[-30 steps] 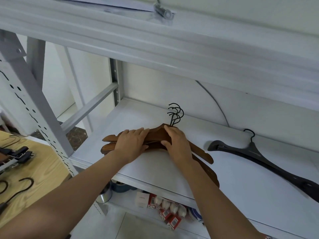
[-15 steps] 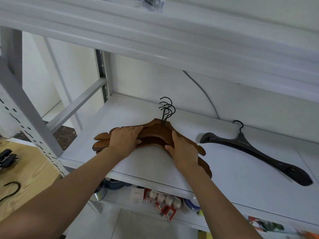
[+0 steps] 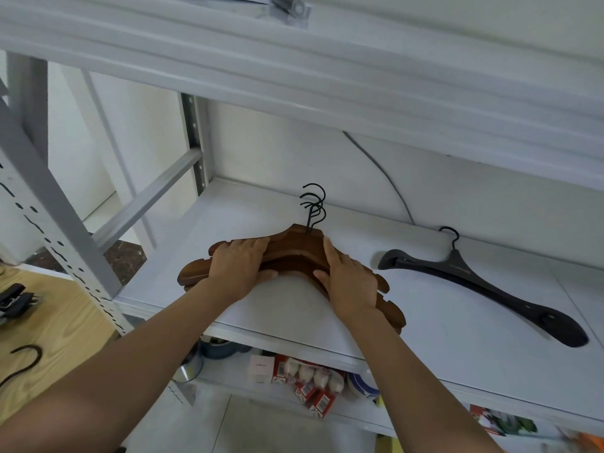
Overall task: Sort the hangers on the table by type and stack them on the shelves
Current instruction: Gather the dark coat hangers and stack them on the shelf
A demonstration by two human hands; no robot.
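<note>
The stack of wooden hangers (image 3: 294, 253) lay flat on the white shelf (image 3: 457, 322), toward its left half, with the black wire hooks (image 3: 313, 204) bunched together and pointing at the back wall. From where I watched, I counted at least three hooks, though I could not tell exactly how many hangers were in the pile. My left hand (image 3: 240, 268) was laid over the left arm of the stack, fingers spread across the top and the thumb tucked under the lower edge, gripping the wood. My right hand (image 3: 351, 282) pressed on the right arm of the stack, palm down with the fingers along the upper edge and the thumb against the inner curve, also holding the hangers. The two hands sat near each other on either side of the stack's peak.

Well apart to the right on the same shelf lay a single black hanger (image 3: 483, 282), flat, its small hook toward the wall. A grey cable (image 3: 382, 168) ran down the wall behind the shelf. Below, a lower shelf (image 3: 228, 377) held small red and white packages (image 3: 313, 384) and a metal cup (image 3: 189, 367). At the far left I saw the corner of the wooden table (image 3: 49, 338), with a dark hook (image 3: 26, 358) and some clip hangers (image 3: 16, 299) lying on it.
</note>
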